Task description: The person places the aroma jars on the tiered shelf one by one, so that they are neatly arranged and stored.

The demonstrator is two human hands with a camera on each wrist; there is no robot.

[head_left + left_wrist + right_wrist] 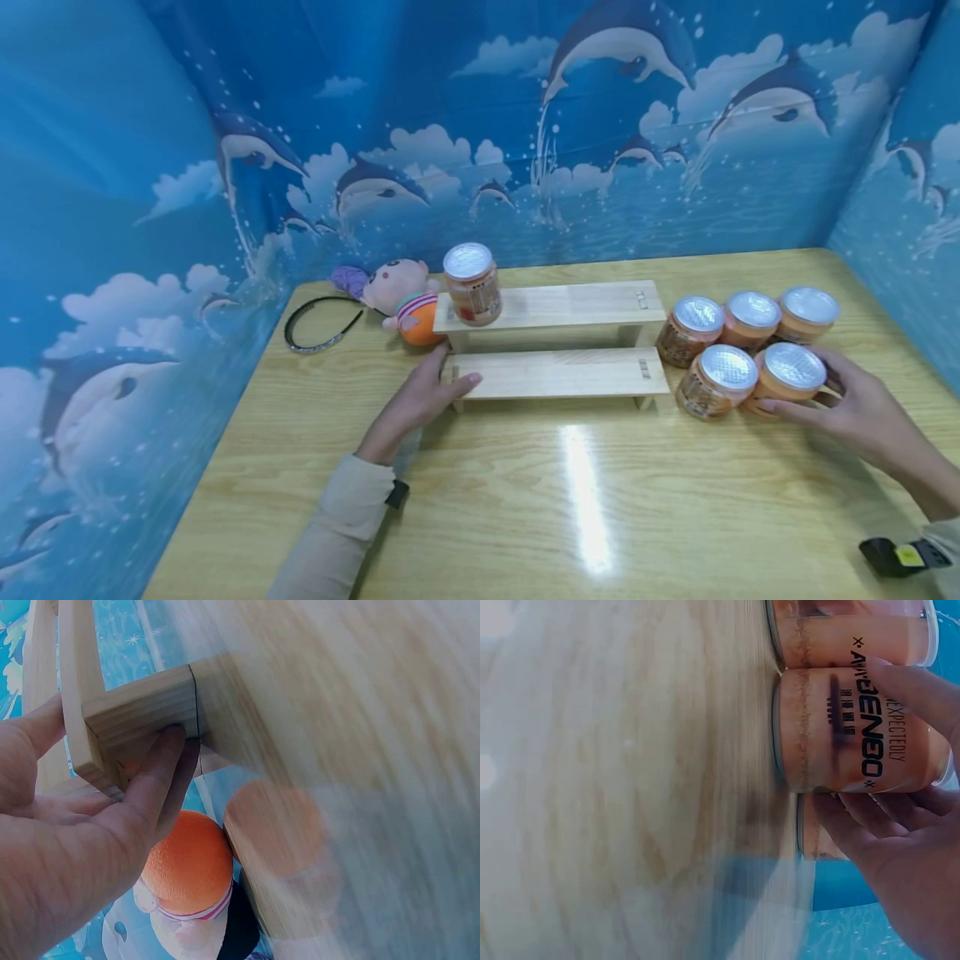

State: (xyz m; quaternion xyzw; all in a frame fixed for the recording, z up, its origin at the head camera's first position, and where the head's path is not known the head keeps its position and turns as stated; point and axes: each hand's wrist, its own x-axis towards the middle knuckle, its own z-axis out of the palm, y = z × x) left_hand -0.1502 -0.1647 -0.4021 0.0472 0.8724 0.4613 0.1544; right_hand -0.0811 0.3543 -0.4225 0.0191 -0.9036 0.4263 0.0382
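Note:
A two-step wooden rack (555, 373) stands on the table, its lower step in front. My left hand (423, 392) holds the left end of that step, thumb on the top edge; in the left wrist view its fingers (154, 769) reach round the wooden leg (150, 705). On the upper step, at the left, stands one jar (472, 287) with a silvery lid. Right of the rack, several similar orange jars stand in two rows. My right hand (862, 404) grips the front right jar (787, 379), thumb and fingers on opposite sides, as the right wrist view shows with the lettered jar (855, 731).
A plush doll (408, 304) in orange lies against the rack's left end, beside a purple yarn-like bundle (349, 281). Left of it is a black headband (322, 325). A blue dolphin-print curtain (450, 150) borders the table's back and sides.

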